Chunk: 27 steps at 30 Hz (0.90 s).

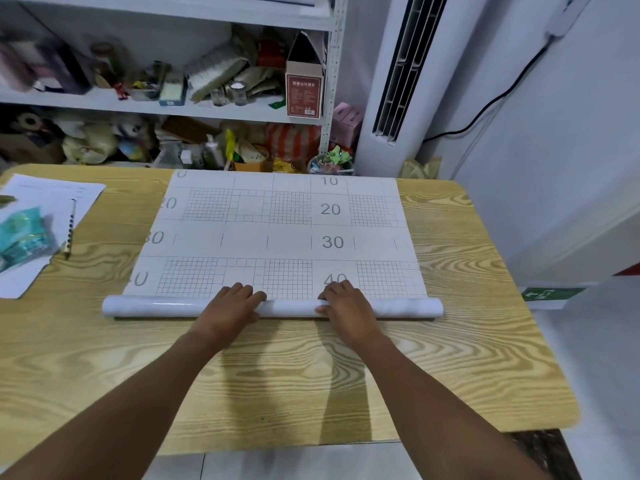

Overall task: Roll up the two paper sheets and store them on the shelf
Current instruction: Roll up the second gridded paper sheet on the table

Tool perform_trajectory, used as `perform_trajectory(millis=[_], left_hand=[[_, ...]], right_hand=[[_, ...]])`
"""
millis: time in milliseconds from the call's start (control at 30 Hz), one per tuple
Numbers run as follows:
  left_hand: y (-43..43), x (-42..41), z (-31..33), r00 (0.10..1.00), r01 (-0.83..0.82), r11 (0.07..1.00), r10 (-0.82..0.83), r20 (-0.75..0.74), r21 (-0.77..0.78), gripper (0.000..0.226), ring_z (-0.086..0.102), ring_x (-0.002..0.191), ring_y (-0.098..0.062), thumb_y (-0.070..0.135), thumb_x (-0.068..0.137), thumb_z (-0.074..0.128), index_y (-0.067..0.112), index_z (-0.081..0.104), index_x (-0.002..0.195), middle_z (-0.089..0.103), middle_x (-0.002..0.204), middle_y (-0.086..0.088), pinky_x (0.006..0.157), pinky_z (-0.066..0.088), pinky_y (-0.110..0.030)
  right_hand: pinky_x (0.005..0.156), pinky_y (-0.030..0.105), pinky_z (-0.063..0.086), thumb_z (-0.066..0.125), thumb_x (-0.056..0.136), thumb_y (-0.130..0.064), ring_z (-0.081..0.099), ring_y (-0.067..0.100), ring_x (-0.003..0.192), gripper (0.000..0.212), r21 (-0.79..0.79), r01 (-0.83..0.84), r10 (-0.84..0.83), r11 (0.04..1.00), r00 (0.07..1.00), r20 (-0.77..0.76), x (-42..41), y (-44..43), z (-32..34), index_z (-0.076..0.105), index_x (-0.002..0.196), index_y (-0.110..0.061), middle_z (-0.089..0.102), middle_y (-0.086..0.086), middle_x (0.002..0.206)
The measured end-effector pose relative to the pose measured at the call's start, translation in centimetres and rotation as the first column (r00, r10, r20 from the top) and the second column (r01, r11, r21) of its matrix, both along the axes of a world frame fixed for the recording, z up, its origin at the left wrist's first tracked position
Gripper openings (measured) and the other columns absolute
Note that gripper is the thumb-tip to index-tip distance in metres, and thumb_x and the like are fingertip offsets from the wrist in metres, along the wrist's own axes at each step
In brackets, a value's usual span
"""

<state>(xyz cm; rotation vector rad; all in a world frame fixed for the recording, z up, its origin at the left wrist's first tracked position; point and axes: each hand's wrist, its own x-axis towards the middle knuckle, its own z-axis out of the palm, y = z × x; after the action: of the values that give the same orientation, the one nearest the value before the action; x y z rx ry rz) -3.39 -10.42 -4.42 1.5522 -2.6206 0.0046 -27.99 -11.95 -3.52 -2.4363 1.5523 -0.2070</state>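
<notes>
Both the left hand and right hand curl fingers around the paper roll.

The table shows smooth, faintly shiny wood grain, perhaps laminate. The gridded paper sheet looks matt, while its rolled part shines glossy white.

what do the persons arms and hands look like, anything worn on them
The left arm and right arm are bare all the way down to the bottom edge of the picture, with no sleeve or cuff in view. The left hand and right hand wear no gloves. No watch, band or ring shows on the wrists or fingers.
</notes>
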Motion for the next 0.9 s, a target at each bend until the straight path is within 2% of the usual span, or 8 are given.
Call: perform_trajectory(millis=[67, 200, 367, 500, 600, 700, 767, 900], left_hand=[[0.0, 0.1, -0.1, 0.999, -0.017, 1.000, 0.018, -0.029, 0.026, 0.045, 0.056, 0.058, -0.019, 0.015, 0.051, 0.089, 0.017, 0.063, 0.088, 0.056, 0.066, 0.003, 0.049, 0.043, -0.027], [-0.3, 0.5, -0.6, 0.998, -0.035, 0.995, 0.039, -0.040, 0.090, 0.034, 0.058, 0.065, -0.022, 0.012, 0.065, 0.082, 0.015, 0.064, 0.094, 0.060, 0.072, 0.001, 0.054, 0.045, -0.031], [-0.4, 0.5, -0.5, 0.997, -0.053, 0.991, 0.059, -0.047, 0.122, 0.032, 0.058, 0.071, -0.024, 0.006, 0.072, 0.075, 0.014, 0.063, 0.100, 0.061, 0.078, -0.003, 0.058, 0.045, -0.032], [-0.3, 0.6, -0.5, 0.993, -0.104, 0.969, 0.113, -0.028, 0.226, 0.043, 0.053, 0.097, -0.025, 0.003, 0.085, 0.058, 0.018, 0.051, 0.124, 0.050, 0.118, -0.007, 0.076, 0.043, -0.032], [-0.2, 0.7, -0.3, 0.990, -0.128, 0.958, 0.138, -0.020, 0.257, 0.053, 0.045, 0.106, -0.022, 0.003, 0.084, 0.055, 0.023, 0.042, 0.131, 0.036, 0.129, -0.005, 0.080, 0.046, -0.031], [-0.2, 0.3, 0.5, 0.984, -0.155, 0.940, 0.174, -0.037, 0.304, 0.045, 0.043, 0.108, -0.021, 0.022, 0.087, 0.058, 0.021, 0.044, 0.130, 0.035, 0.129, -0.006, 0.084, 0.047, -0.036], [-0.3, 0.2, 0.7, 0.989, -0.126, 0.955, 0.141, -0.038, 0.269, 0.051, 0.046, 0.104, -0.026, 0.029, 0.083, 0.065, 0.014, 0.049, 0.128, 0.042, 0.123, -0.011, 0.080, 0.047, -0.036], [-0.7, 0.4, 0.4, 0.997, -0.062, 0.980, 0.050, 0.067, 0.191, 0.062, 0.058, 0.071, -0.028, 0.015, 0.049, 0.089, 0.004, 0.064, 0.104, 0.059, 0.087, -0.013, 0.052, 0.049, -0.033]], right_hand=[[0.076, 0.041, 0.048, 0.064, 0.085, -0.028, 0.056, 0.030, 0.098, 0.025, -0.024, -0.002, 0.002, 1.000, 1.000, -0.011, -0.2, 0.1, -0.2, 0.067, 0.099, -0.007, 0.061, 0.010, 0.106], [0.092, 0.040, 0.041, 0.059, 0.087, -0.037, 0.045, 0.027, 0.112, 0.043, 0.059, -0.003, 0.004, 0.998, 1.000, -0.006, -0.5, 0.2, 0.2, 0.058, 0.120, -0.010, 0.053, 0.008, 0.121], [0.095, 0.035, 0.034, 0.064, 0.084, -0.025, 0.044, 0.025, 0.117, 0.049, 0.124, 0.068, -0.082, 0.990, 0.990, 0.113, -0.2, 0.4, 0.6, 0.049, 0.128, -0.010, 0.055, 0.009, 0.123], [0.088, 0.035, 0.037, 0.060, 0.088, -0.020, 0.049, 0.027, 0.109, 0.031, 0.125, 0.092, -0.107, 0.988, 0.988, 0.114, -0.1, 0.6, 0.9, 0.055, 0.117, -0.007, 0.059, 0.012, 0.112], [0.088, 0.039, 0.039, 0.057, 0.090, -0.018, 0.049, 0.029, 0.109, 0.027, 0.120, 0.081, -0.094, 0.990, 0.989, 0.110, 0.0, 0.5, 0.4, 0.057, 0.114, -0.006, 0.060, 0.012, 0.109], [0.089, 0.037, 0.038, 0.054, 0.091, -0.019, 0.047, 0.027, 0.110, 0.025, 0.106, 0.073, -0.082, 0.992, 0.993, 0.086, 0.1, 0.5, 0.0, 0.057, 0.114, -0.008, 0.060, 0.009, 0.111], [0.088, 0.038, 0.038, 0.053, 0.092, -0.021, 0.048, 0.028, 0.109, 0.026, 0.085, 0.058, -0.064, 0.995, 0.996, 0.070, 0.1, 0.4, 0.0, 0.058, 0.113, -0.007, 0.059, 0.009, 0.113], [0.085, 0.040, 0.040, 0.052, 0.093, -0.022, 0.047, 0.031, 0.104, 0.025, 0.013, 0.002, -0.002, 1.000, 1.000, 0.001, 0.0, -0.1, 0.0, 0.062, 0.110, -0.006, 0.055, 0.009, 0.115]])
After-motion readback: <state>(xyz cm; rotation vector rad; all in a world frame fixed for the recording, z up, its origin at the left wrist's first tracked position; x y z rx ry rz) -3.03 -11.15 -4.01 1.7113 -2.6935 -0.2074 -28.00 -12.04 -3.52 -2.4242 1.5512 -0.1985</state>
